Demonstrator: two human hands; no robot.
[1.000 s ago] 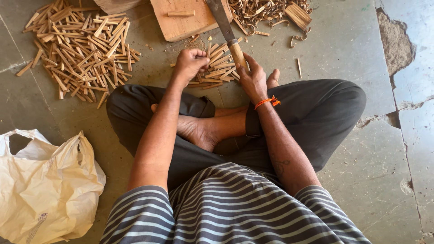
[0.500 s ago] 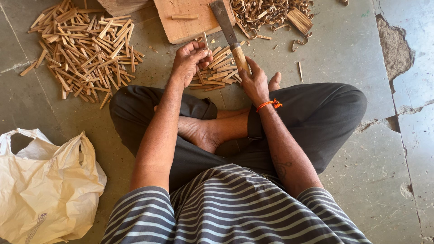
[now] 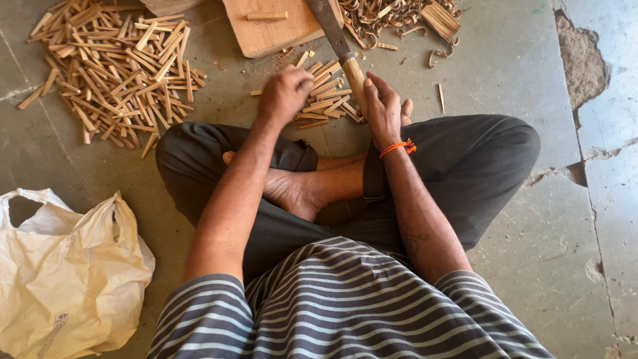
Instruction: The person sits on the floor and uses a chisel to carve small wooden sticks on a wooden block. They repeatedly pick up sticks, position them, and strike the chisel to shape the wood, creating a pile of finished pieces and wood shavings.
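A person in a grey-and-white striped shirt and dark trousers sat cross-legged on a worn grey concrete floor (image 3: 531, 252), seen from above. Everything here is placed relative to the thick pale wooden chopping block (image 3: 269, 26) that lay on the floor ahead of the knees. Well to the near left of the block, beside the person's left knee, slumped a crumpled cream plastic bag (image 3: 63, 272). To the left of the block spread a large heap of short, split, light-brown wooden sticks (image 3: 109, 73). To the right of the block lay a scatter of curled brown wood shavings (image 3: 392, 16). Just near of the block, between it and the shins, sat a smaller pile of split wooden sticks (image 3: 325, 100). The left hand (image 3: 284, 93) was closed into a loose fist at the left edge of this small pile; whether it grasped any stick could not be told. The right hand (image 3: 382, 110), an orange thread band on its wrist, was wrapped around the round wooden handle of a broad-bladed steel chopping knife (image 3: 339, 50), whose blade slanted up over the block's right edge.
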